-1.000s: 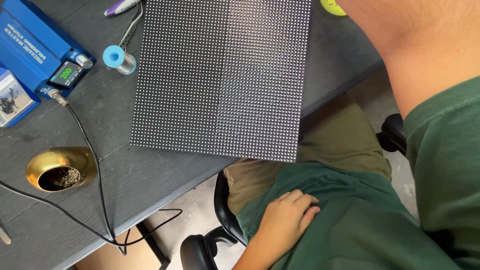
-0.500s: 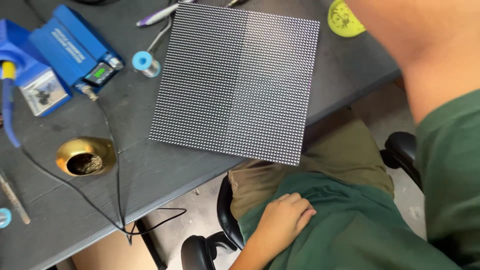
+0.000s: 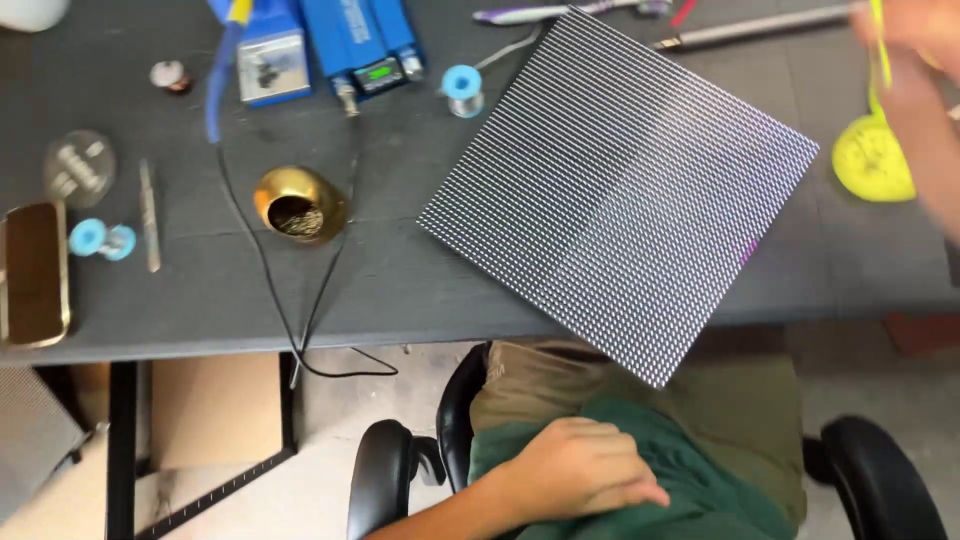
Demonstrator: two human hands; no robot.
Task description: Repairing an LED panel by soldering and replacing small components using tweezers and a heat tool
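A square LED matrix panel (image 3: 620, 190), black with rows of small white dots, lies turned at an angle on the dark table (image 3: 420, 290), its near corner hanging over the edge. My left hand (image 3: 580, 475) rests on the green cloth in my lap, fingers loose, holding nothing. My right hand (image 3: 915, 70) is blurred at the top right, above a round yellow disc (image 3: 872, 160). A thin yellow-green stick (image 3: 882, 45) runs along its fingers; the grip is unclear.
A blue soldering station (image 3: 360, 40), brass tip cleaner (image 3: 298, 203), small solder spool (image 3: 462, 85), tweezers (image 3: 150, 215) and a brown phone-like slab (image 3: 35, 270) sit left of the panel. Black cables hang over the table edge. Chair armrests (image 3: 380, 480) flank my lap.
The view has swung, so more of the table's left side shows and the panel sits more diagonal. My right arm has moved off toward the top right. My left hand stays in my lap.
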